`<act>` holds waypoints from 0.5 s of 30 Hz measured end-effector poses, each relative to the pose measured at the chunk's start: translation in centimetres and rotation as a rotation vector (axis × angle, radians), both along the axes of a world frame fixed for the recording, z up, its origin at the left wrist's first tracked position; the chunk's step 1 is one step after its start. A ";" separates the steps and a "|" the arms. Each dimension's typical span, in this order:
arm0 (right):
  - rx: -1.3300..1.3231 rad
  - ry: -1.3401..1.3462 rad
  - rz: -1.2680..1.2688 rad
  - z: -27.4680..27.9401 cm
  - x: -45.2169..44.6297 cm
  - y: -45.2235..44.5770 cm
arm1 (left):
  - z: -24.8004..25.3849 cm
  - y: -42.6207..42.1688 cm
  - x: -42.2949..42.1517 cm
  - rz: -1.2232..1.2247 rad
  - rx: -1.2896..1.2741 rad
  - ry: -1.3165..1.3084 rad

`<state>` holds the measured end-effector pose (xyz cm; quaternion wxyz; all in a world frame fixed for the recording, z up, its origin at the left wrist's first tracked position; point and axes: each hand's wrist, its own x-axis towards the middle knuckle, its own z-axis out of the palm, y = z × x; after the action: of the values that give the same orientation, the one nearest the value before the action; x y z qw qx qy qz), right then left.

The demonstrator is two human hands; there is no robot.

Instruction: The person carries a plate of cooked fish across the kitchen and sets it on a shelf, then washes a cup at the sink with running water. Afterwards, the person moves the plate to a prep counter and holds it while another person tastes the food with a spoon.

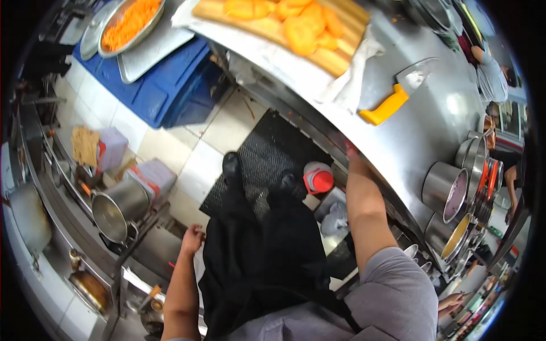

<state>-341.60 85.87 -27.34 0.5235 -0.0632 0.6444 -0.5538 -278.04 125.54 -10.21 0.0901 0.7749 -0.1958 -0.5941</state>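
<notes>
A yellow-handled knife [399, 92] is lying on the surface [412, 145] beyond the right hand [352, 149], whose grip I cannot tell, while the left hand [194, 239] is hanging half-curled.

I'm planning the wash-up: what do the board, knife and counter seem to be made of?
Board: apparently wood, by its striped grain. Knife: shiny metal blade, by its glare; the evenly yellow handle is probably plastic. Counter: satin grey metal, likely stainless steel, by its soft reflections.

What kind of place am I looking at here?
Most likely a restaurant or other commercial kitchen: a long steel counter holds a yellow-handled knife and a cutting board with orange slices, and large metal pots stand about.
</notes>
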 end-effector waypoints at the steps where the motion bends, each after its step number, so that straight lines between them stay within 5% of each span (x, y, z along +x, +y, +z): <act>1: 0.016 -0.011 -0.003 1.0 0.5 -0.2 | 0.4 0.1 0.7 -0.029 -0.017 -0.026; 3: 0.040 -0.028 0.001 1.7 1.2 -0.2 | -1.6 1.7 2.7 -0.107 -0.102 -0.050; 7: 0.118 -0.038 0.066 2.5 3.2 0.6 | 3.7 -4.7 0.0 -0.034 0.108 -0.041; 11: 0.252 0.032 0.243 5.5 6.6 5.5 | 3.7 -8.3 -1.7 -0.131 0.019 0.026; 15: 0.406 0.240 0.329 8.2 9.5 14.6 | 4.5 -14.2 -5.7 -0.547 -0.183 -0.017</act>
<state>-332.10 100.44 -19.13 0.5284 -0.1258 0.7804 -0.3096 -283.72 111.36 -5.75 -0.0056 0.6869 -0.4511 -0.5698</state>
